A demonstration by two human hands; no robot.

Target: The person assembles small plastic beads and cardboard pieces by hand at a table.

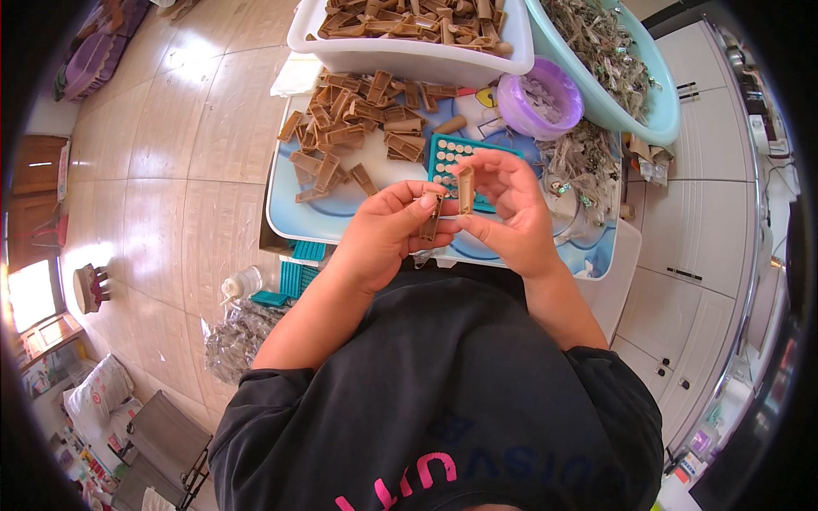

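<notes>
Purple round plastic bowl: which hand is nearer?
Right. In the head view, the right hand is below and slightly left of the purple round plastic bowl; the left hand is farther off, down and to the left.

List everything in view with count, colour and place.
Rectangular plastic tub: one, white, top centre
Trough-shaped pieces: uncountable, brown, tub, tabletop and fingers
Rounded plastic basin: one, pale aqua, upper right
Crumpled translucent clumps: uncountable, greyish, basin and tabletop
Round plastic bowl: one, purple, left of basin
Rectangular tray: one, teal, beyond fingers
Small discs: many, white, on tray
Patterned tabletop: one, blue-white, under tray
Ridged rectangular plates: several, teal, lower left of tabletop
Rounded bottle: one, whitish, left of plates
Crumpled plastic bundle: one, greyish, below bottle
Panelled cabinets: several, white, right
Stool: one, brown, far left
Left fingers: one set, bare, centre, holding a piece
Right fingers: one set, bare, centre, holding a piece
</notes>
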